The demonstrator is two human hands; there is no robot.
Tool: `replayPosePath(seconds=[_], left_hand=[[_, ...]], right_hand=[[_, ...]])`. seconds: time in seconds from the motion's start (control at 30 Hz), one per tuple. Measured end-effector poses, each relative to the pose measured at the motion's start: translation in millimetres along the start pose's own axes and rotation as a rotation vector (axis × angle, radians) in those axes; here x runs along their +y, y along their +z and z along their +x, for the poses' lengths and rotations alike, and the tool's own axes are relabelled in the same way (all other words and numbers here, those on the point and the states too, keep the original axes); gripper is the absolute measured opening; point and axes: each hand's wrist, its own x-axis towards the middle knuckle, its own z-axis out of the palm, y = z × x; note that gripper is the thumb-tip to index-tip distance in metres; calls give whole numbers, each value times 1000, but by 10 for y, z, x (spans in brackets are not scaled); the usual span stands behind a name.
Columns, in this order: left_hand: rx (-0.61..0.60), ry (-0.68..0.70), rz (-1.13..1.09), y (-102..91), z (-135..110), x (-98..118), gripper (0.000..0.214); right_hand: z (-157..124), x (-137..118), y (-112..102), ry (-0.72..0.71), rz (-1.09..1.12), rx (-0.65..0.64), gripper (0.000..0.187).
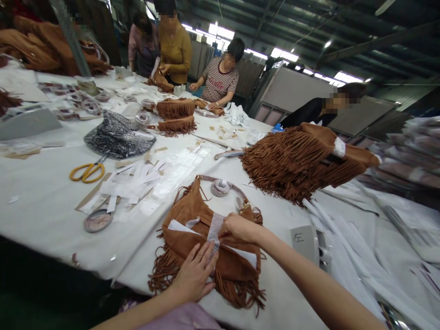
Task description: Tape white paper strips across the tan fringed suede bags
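While left hand lies spread on fringed bag near table edge, right hand pinches translucent strip; grey dispenser stands apart, at right.

The near bag is looking matt and suede-like; the crinkled wrap at left is gleaming like plastic
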Motion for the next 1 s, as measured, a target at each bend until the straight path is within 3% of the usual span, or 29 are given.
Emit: replayPosePath(seconds=[0.13,0.3,0.73,0.8,0.93,1.0], left_hand=[[-4,9,-12,15,4,-14,77],[0,14,-33,10,5,-29,77],[-26,18,-64,4,16,-44,76],[-25,19,-64,0,15,-44,76],[-29,19,-66,-17,15,-44,75],[-35,20,-65,-21,14,-44,74]], right_hand=[[313,29,48,91,-207,-93,14],[552,54,196,111,-264,-130,10],[559,183,273,136,-186,-107,12],[560,197,293,157,-159,-73,22],[626,323,319,266,-103,12,60],[633,447,291,361,-49,75,59]])
